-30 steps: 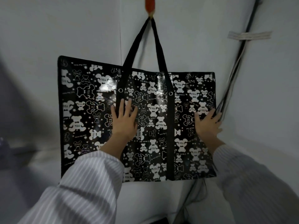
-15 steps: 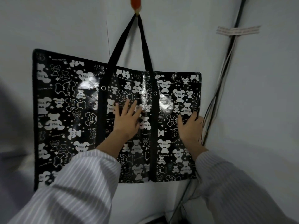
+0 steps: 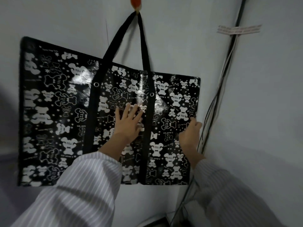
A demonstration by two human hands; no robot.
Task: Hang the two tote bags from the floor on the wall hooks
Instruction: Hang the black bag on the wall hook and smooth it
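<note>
One tote bag (image 3: 54, 112) hangs flat against the wall, its black handle (image 3: 114, 41) looped over the single red hook (image 3: 135, 3) at 12 o'clock. The left hand (image 3: 127, 126) lies open, fingers spread, on the bag's middle, likely smoothing and steadying it. The right hand (image 3: 190, 138) sits at the bag's 3 o'clock edge; pinching or pressing, I cannot tell. No second bag is in view

Pale walls (image 3: 270, 95) meet in a dimly lit corner, where a bundle of dark cables (image 3: 224, 76) runs down, crossed near the top by a strip of tape (image 3: 239, 29).
</note>
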